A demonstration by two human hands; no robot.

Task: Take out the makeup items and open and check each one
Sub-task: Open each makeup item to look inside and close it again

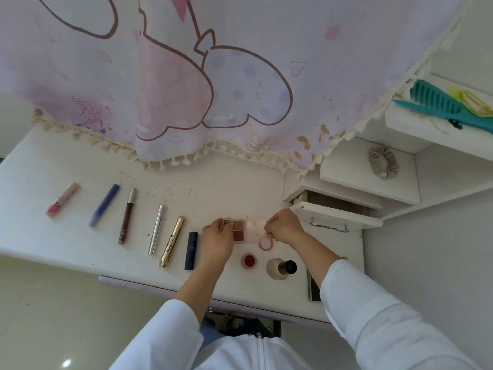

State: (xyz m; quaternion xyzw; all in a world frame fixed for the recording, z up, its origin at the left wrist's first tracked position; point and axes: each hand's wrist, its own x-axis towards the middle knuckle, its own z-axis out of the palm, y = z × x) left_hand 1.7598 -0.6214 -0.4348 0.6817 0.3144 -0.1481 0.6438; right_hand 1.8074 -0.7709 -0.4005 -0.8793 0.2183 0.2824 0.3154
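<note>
Opening the palette (238,231) | your left hand (217,237) grip pinches its base, right hand (284,227) grip pinches the clear lid (254,227) | hold the base flat on the tabletop (66,236), swing the lid fully back

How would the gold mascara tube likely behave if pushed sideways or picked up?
The gold mascara tube lies on its side on the white desk and looks round, so it would probably roll. Its glossy casing may be slippery. It looks rigid, so it should lift without bending.

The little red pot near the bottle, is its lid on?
No, the little red pot sits uncovered, its red colour showing from above.
</note>
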